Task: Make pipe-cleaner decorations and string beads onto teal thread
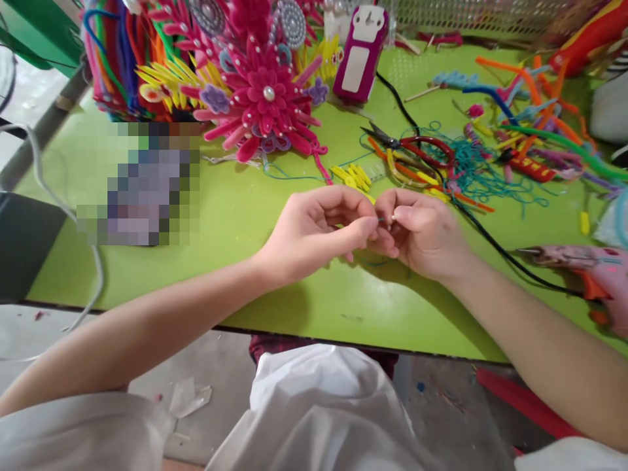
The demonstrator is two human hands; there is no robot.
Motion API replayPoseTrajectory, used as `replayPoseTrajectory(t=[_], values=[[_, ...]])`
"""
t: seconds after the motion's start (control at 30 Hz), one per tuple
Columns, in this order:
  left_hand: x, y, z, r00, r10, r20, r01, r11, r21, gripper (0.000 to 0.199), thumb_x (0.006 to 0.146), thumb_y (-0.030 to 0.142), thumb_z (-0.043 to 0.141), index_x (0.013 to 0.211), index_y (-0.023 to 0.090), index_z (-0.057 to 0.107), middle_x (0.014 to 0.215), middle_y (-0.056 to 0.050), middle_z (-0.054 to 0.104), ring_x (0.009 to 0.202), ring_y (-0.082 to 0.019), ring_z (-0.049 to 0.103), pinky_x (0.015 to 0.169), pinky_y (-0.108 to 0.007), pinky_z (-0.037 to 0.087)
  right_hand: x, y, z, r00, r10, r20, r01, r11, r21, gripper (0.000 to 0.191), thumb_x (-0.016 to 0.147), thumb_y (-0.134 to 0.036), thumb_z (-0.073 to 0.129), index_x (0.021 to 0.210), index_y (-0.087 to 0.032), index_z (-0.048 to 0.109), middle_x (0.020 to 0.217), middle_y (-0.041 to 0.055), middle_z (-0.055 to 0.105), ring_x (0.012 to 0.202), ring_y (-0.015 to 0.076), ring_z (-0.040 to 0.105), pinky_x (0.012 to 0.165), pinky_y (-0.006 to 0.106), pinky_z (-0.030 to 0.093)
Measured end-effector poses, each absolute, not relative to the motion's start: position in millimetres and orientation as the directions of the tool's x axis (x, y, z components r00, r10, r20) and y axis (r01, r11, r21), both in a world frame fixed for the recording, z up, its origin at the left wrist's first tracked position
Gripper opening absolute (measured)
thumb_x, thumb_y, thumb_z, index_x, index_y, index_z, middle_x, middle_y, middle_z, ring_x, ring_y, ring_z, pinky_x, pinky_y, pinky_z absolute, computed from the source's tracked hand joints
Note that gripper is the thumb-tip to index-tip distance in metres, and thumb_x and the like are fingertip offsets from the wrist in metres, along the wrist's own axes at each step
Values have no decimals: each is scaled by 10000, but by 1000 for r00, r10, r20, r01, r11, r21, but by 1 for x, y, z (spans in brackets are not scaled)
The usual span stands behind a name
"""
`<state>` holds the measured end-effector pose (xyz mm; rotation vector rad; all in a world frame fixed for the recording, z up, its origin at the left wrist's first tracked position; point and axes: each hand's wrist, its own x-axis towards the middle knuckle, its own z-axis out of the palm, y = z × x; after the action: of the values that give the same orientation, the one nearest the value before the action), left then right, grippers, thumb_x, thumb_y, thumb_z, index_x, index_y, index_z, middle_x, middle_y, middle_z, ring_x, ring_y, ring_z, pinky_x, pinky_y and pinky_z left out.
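Observation:
Both hands meet over the green table [235,261]. My left hand [326,226] has thumb and forefinger pinched on a thin teal thread [381,220]. My right hand [422,229] pinches a small pearl bead [394,218] between thumb and forefinger, close to the left fingertips. Part of the thread hangs below the hands, and a line of it runs over the table behind them. Just beyond the fingers lie short yellow pieces [354,176]. A pink flower decoration with pearl beads [267,95] stands behind my left hand.
Red-handled scissors [426,147] lie beside a teal thread tangle [471,163]. A pink glue gun [589,268] rests at the right, near a black cable [495,245]. Colourful pipe cleaners [544,118], a purple box [360,59] and a blurred-out object [147,190] are also around.

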<state>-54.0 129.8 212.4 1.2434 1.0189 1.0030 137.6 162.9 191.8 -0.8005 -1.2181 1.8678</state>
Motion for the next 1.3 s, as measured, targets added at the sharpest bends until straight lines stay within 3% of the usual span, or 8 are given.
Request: replayPoseTrajectory(t=[0.23, 0.43, 0.67, 1.3], values=[[-52, 130, 212, 208, 974, -87, 6, 87, 996, 333, 835, 501, 863, 873, 197, 731, 739, -26, 719, 728, -193, 743, 573, -284, 554, 139, 160, 185, -509, 851, -127, -227, -275, -934, 328, 890, -491, 780, 816, -227, 600, 622, -24, 562, 540, 122, 502, 496, 255, 391], [-49, 130, 214, 162, 985, -56, 42, 50, 998, 209, 848, 347, 838, 831, 190, 701, 727, -4, 704, 680, -156, 718, 533, -248, 503, 133, 156, 188, -490, 863, -124, -277, -289, -916, 230, 946, -380, 737, 837, -218, 617, 638, -28, 558, 542, 105, 479, 501, 245, 369], [-48, 128, 213, 141, 988, -61, 44, 56, 998, 250, 833, 374, 841, 828, 196, 666, 752, -4, 711, 730, -170, 739, 544, -249, 523, 128, 149, 189, -450, 887, -106, -333, -276, -902, 212, 962, -361, 735, 852, -215, 629, 687, -27, 557, 567, 94, 469, 518, 243, 390], [-48, 128, 215, 184, 980, -78, 1, 80, 997, 366, 843, 473, 853, 814, 204, 607, 732, 12, 723, 680, -163, 752, 520, -242, 537, 124, 140, 195, -366, 926, -96, -291, -211, -933, 196, 961, -371, 749, 882, -252, 615, 689, -25, 547, 563, 113, 489, 517, 282, 410]])
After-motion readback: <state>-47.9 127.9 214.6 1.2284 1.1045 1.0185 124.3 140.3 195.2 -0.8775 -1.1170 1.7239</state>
